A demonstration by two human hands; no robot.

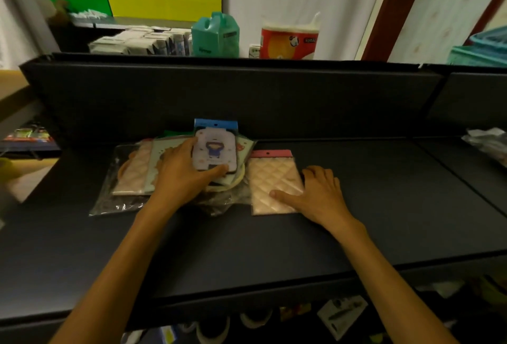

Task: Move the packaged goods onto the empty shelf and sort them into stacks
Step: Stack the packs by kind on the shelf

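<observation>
A loose pile of packaged goods point(131, 176) lies on the dark shelf point(274, 247), left of centre. On top of it sits a blue-topped package with a cartoon figure point(215, 148), and my left hand point(181, 176) grips its lower left corner between thumb and fingers. To the right, apart from the pile, a pink-topped quilted beige package point(274, 181) lies flat. My right hand point(318, 192) rests on its right edge, thumb laid across its lower part and fingers at its side.
A black back panel point(233, 96) rises behind the shelf. Above it stand boxed goods point(142, 41), a teal jug point(215, 34) and a red paper-roll pack point(289, 40). Clear bags point(488, 143) lie at the far right. Small items hang below the shelf's front edge.
</observation>
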